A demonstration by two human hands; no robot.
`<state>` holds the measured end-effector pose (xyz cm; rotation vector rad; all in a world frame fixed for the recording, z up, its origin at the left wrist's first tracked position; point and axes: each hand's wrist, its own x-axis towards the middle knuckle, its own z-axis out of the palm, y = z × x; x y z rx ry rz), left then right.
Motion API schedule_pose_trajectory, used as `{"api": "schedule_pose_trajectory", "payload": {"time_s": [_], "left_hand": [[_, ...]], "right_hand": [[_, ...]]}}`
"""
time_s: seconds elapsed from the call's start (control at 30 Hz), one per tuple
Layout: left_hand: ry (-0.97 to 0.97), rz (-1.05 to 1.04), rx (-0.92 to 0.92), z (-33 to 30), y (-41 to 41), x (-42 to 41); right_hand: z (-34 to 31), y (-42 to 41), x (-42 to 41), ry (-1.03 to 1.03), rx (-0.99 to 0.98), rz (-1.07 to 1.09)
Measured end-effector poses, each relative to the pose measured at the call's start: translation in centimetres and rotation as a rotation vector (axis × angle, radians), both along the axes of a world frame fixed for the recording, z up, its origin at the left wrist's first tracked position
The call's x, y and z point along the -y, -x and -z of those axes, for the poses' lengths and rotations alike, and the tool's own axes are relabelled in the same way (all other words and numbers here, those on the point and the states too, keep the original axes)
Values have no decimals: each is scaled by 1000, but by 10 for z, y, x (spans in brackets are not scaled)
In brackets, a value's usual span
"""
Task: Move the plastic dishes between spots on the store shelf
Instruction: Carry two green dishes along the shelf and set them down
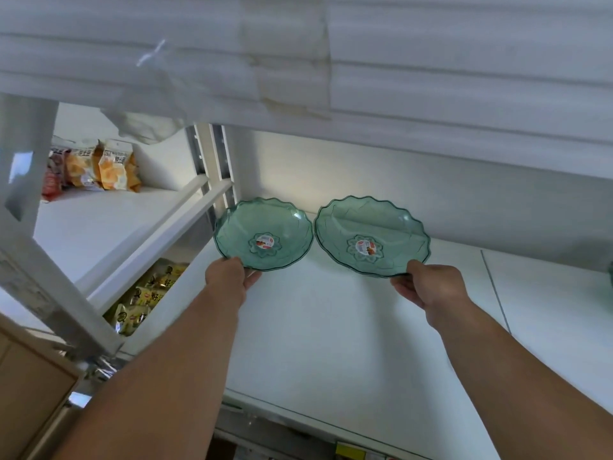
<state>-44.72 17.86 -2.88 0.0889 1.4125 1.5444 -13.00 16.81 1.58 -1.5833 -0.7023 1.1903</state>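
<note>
Both hands are engaged over the white shelf board (331, 327). The left hand (229, 277) is closed in a pinch on the near rim of the left dish (263, 234), thumb on top and fingers beneath. The right hand (428, 287) grips the near rim of the right dish (371, 235) the same way.

Both dishes are green, see-through, scalloped at the edge, each with a sticker at the centre. They are tilted, far edges raised toward the back panel (431, 200), and sit side by side with their rims almost touching. Whether their undersides meet the shelf board cannot be told.

Left of the shelf board, past the upright post (212, 154), snack packets (99, 164) stand on the neighbouring shelf. The shelf above (398, 78) hangs low over the work.

Judgement: the dishes are mid-transfer. To do the step well, level each dish before lowering it, keep the rims from knocking together, and let go only once the base lies flat. A one-edge pinch on light plastic may slip, so a deeper hold is advisable.
</note>
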Motion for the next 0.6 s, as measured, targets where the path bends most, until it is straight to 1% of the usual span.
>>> {"api": "schedule_pose_trajectory", "payload": {"time_s": [0.33,0.6], "left_hand": [[5,-29,-1,4,6,-12],[12,18,-8,3,11,-10]], "right_hand": [[-5,12,-4,8,22,-25],[-8,20,-9,1,37,-53]]}}
